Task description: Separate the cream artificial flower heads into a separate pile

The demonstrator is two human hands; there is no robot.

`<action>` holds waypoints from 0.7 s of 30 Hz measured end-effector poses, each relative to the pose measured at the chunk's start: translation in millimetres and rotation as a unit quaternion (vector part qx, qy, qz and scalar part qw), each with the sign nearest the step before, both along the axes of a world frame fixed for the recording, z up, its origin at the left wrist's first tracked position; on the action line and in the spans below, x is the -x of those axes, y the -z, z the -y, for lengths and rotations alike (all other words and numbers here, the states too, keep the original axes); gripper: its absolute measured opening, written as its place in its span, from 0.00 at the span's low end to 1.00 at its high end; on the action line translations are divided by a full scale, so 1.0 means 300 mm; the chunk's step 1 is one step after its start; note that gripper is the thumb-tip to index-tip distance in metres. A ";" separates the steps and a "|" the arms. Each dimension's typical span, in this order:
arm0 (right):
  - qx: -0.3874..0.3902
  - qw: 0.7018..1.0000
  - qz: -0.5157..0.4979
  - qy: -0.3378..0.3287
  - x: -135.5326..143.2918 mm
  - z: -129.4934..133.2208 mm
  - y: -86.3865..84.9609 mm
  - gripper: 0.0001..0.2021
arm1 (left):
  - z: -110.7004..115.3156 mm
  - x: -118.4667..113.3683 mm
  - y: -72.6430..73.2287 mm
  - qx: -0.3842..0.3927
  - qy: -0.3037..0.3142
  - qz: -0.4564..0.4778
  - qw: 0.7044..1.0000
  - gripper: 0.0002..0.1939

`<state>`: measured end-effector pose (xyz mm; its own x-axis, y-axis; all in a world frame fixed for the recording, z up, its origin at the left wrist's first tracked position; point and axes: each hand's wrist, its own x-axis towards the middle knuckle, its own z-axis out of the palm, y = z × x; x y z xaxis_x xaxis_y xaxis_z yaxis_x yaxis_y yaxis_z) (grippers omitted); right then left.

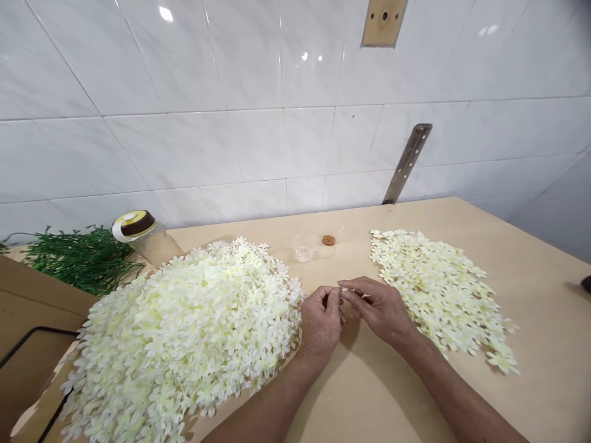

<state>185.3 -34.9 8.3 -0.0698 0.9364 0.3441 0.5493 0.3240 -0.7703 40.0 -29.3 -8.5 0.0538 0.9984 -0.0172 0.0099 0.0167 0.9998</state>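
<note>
My left hand (323, 320) and my right hand (378, 307) meet above the tabletop, thumbs and fingers pinched together. A tiny pale bit shows between the fingertips; the fingers hide most of it, so its kind is unclear. Close by on the left is a big heap of white artificial flowers (194, 326) with pale yellow centres. To the right of my right hand, more artificial flowers (438, 283) of the same sort lie spread in a thinner layer.
Behind my hands lie a clear plastic piece (305, 247) and a small brown round thing (329, 240). At left are a clear bottle (154, 246) with a brown and yellow lid, green artificial stems (80, 258) and a cardboard box (41, 307). A metal bracket (406, 165) rises against the tiled wall.
</note>
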 end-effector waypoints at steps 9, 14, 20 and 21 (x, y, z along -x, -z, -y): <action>0.027 0.995 0.082 0.058 0.021 0.012 -0.028 0.19 | 0.007 0.002 -0.011 0.001 0.001 0.024 1.000 0.16; 0.074 0.996 -0.001 0.040 0.019 0.010 -0.023 0.19 | -0.002 0.004 0.003 0.005 -0.012 0.059 0.998 0.17; 0.164 0.973 -0.160 0.016 0.011 -0.010 -0.004 0.19 | -0.012 0.004 0.013 -0.002 -0.025 0.073 0.997 0.16; 0.169 0.970 -0.173 0.015 0.011 -0.011 -0.005 0.20 | -0.013 0.004 0.013 -0.002 -0.026 0.074 0.997 0.16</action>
<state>182.1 -31.4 9.8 0.0240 0.9996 0.0157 0.2434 0.0094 -0.9699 38.9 -25.3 -12.3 0.0041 1.0000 -0.0087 -0.1379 0.0092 0.9904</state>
